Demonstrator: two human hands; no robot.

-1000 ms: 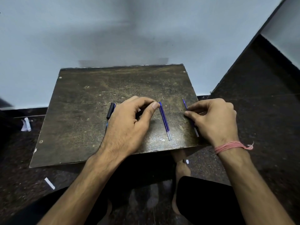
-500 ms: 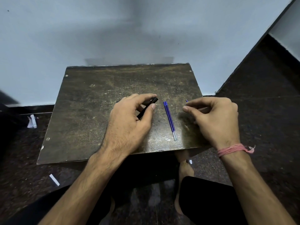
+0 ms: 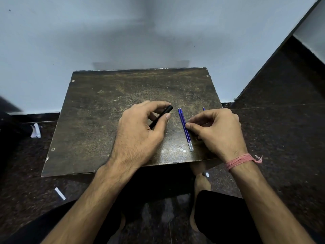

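Note:
A small dark wooden table (image 3: 98,124) stands on the floor before me. My left hand (image 3: 140,136) grips a black pen barrel (image 3: 165,112), whose far end sticks out past my thumb and fingers. Two blue pen refills (image 3: 183,124) lie side by side on the table, tips pointing away from me. My right hand (image 3: 218,131) rests beside them, its fingertips touching the refills. Another blue refill (image 3: 203,108) pokes out behind my right fingers; my right hand holds it, mostly hidden.
A pale wall rises right behind the table. Dark speckled floor surrounds it, with a raised dark step (image 3: 281,95) at right. White paper scraps (image 3: 36,131) lie on the floor at left. My foot (image 3: 201,182) and knees sit under the table's near edge.
My left hand lifted the black barrel and turned it so its end points up and right. My right hand drew the third refill in and reached left to the two lying refills.

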